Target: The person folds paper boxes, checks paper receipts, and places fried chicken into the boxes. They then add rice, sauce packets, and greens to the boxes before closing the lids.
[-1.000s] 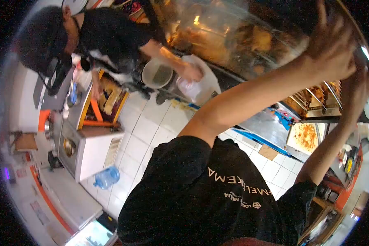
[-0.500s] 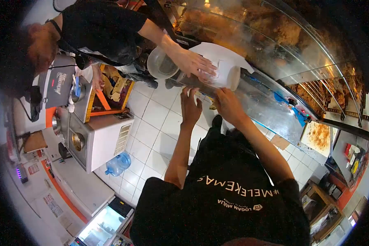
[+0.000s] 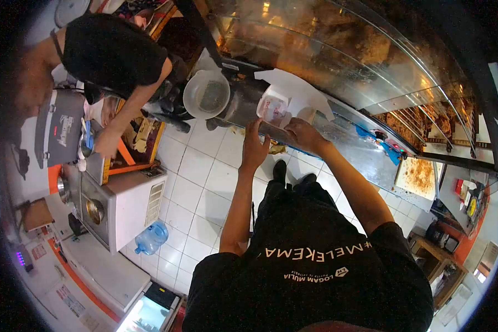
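A white paper box (image 3: 271,108) with red print stands on the metal counter, against a spread sheet of white paper (image 3: 301,86). My left hand (image 3: 254,147) is at its near left corner, fingers bent in against the edge. At the near right side, my right hand (image 3: 309,136) is closed, fingertips pinching the box's edge. What lies inside the box is too small to make out. Left of it sits a pale round plastic tub (image 3: 206,94).
A glass-fronted display case (image 3: 337,50) with warm lights rises behind the counter (image 3: 359,149). A co-worker in a black shirt (image 3: 116,55) stands at left, near a white cabinet (image 3: 135,210). A blue water jug (image 3: 151,238) lies on the tiled floor. A stained white board (image 3: 416,178) is at right.
The co-worker's hand has left the white paper and moved left to the side table. The box's red print now shows. My hands have stayed close to the box's near edge.
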### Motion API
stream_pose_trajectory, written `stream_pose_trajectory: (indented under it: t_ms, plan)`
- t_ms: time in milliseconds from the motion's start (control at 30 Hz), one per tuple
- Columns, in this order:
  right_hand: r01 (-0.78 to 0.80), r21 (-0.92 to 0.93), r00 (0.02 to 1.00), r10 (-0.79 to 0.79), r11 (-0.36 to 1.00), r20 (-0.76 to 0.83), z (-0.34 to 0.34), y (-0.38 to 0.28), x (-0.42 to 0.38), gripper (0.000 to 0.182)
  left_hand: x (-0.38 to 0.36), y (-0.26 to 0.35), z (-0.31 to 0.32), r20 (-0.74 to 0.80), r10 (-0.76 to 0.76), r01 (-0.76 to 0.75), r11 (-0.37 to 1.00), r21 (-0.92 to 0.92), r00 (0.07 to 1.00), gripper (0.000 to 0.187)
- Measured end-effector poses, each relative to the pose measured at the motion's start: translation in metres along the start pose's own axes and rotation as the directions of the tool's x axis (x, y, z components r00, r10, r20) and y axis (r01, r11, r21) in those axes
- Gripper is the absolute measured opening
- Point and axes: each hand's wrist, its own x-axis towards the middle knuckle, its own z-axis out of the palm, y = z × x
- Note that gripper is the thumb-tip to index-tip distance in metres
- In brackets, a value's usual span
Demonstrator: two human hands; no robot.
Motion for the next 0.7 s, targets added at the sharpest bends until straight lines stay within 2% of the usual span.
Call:
stream_pose_trajectory:
  t_ms: [33,67,100,133,167,233,267,333,367,433,467,500,533,567,600,633,700]
  plan:
    - [0.15,-0.128,0.98,-0.164,0.98,-0.109,0.002,0.004,-0.003,0.023,0.0,0.004,-0.003,0.009,0.01,-0.01,1.0,0.0,1.0,0.05]
    - [0.139,-0.129,0.981,-0.155,0.982,-0.118,-0.009,-0.007,-0.005,0.023,-0.001,0.014,-0.008,-0.027,0.003,-0.001,0.997,0.077,1.0,0.051]
    - [0.024,-0.044,0.984,-0.031,0.999,-0.176,-0.023,-0.017,-0.008,0.02,-0.001,0.022,-0.013,-0.065,-0.002,0.012,0.988,0.152,0.998,0.052]
    - [-0.086,0.046,0.972,0.094,0.995,-0.217,-0.044,-0.031,-0.011,0.018,0.004,0.036,-0.022,-0.064,-0.015,0.024,0.989,0.143,0.998,0.054]
    - [-0.095,0.048,0.97,0.103,0.994,-0.218,-0.064,-0.044,-0.015,0.018,0.007,0.053,-0.029,-0.055,-0.015,0.022,0.99,0.141,0.998,0.054]
    - [-0.067,0.185,0.988,0.091,0.98,-0.127,-0.115,-0.073,-0.018,0.014,0.019,0.091,-0.046,-0.054,0.234,-0.237,0.968,-0.075,0.971,0.059]
    - [-0.101,0.275,0.989,0.126,0.956,-0.074,-0.147,-0.097,-0.022,0.018,0.025,0.116,-0.053,-0.048,0.247,-0.25,0.965,-0.077,0.968,0.059]
    - [-0.055,0.351,0.998,0.066,0.935,-0.018,-0.206,-0.137,-0.03,0.018,0.034,0.168,-0.065,0.041,0.379,-0.341,0.871,-0.353,0.925,0.061]
    - [-0.049,0.345,0.997,0.067,0.937,-0.039,-0.221,-0.145,-0.034,0.018,0.038,0.186,-0.071,0.045,0.399,-0.359,0.864,-0.352,0.916,0.061]
    - [0.076,0.379,0.931,0.07,0.922,-0.357,-0.249,-0.157,-0.042,0.015,0.048,0.218,-0.078,0.194,0.272,-0.056,0.7,-0.712,0.943,0.062]
    - [0.083,0.364,0.921,0.068,0.928,-0.384,-0.263,-0.166,-0.046,0.015,0.053,0.234,-0.08,0.14,0.328,-0.117,0.653,-0.748,0.934,0.061]
    - [0.119,0.393,0.867,0.097,0.912,-0.489,-0.276,-0.177,-0.05,0.015,0.06,0.247,-0.083,0.14,0.359,-0.137,0.646,-0.751,0.923,0.061]
    - [0.16,0.418,0.803,0.129,0.894,-0.582,-0.284,-0.184,-0.055,0.016,0.065,0.259,-0.084,0.081,0.403,-0.228,0.659,-0.716,0.911,0.057]
    - [0.166,0.401,0.789,0.123,0.901,-0.602,-0.289,-0.189,-0.061,0.016,0.069,0.268,-0.085,0.021,0.448,-0.317,0.666,-0.675,0.894,0.054]
    - [0.245,0.45,0.754,0.122,0.859,-0.645,-0.291,-0.195,-0.068,0.019,0.072,0.274,-0.089,0.036,0.444,-0.316,0.692,-0.649,0.895,0.041]
    - [0.327,0.49,0.719,0.124,0.808,-0.684,-0.294,-0.201,-0.076,0.023,0.073,0.283,-0.09,0.032,0.466,-0.335,0.68,-0.652,0.884,0.041]
    - [0.273,0.449,0.671,0.166,0.851,-0.723,-0.291,-0.207,-0.09,0.019,0.076,0.301,-0.093,-0.024,0.474,-0.389,0.692,-0.607,0.88,0.032]
